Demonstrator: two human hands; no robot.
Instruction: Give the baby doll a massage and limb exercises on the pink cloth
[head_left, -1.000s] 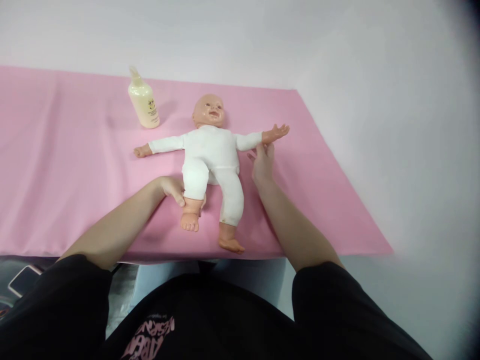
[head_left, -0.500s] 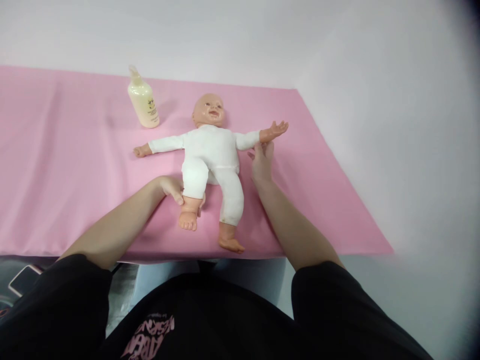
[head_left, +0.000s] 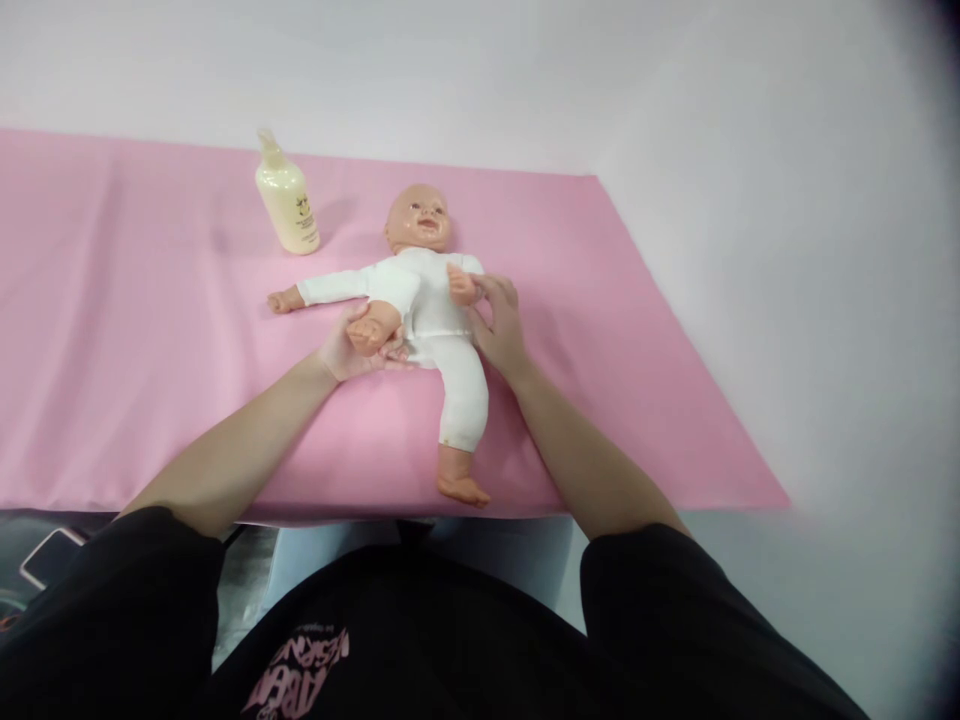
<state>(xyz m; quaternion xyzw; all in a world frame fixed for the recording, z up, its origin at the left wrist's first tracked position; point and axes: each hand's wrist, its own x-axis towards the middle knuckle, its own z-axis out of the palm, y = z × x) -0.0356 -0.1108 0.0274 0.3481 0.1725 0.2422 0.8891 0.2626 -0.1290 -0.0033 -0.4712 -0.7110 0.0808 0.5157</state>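
Doll: your baby doll (head_left: 427, 300) in white clothes lies on its back on the pink cloth (head_left: 150, 330), head away from you.
Left hand: your left hand (head_left: 352, 345) is closed around the doll's foot, lifting that bent leg over its belly.
Right hand: your right hand (head_left: 499, 325) grips the doll's arm, folded across its chest.
Bottle: a cream lotion bottle (head_left: 287, 205) stands upright, near the doll's head.

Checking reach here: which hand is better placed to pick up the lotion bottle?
Probably the left hand: the lotion bottle stands on its side of the doll, while the right hand would have to cross over.
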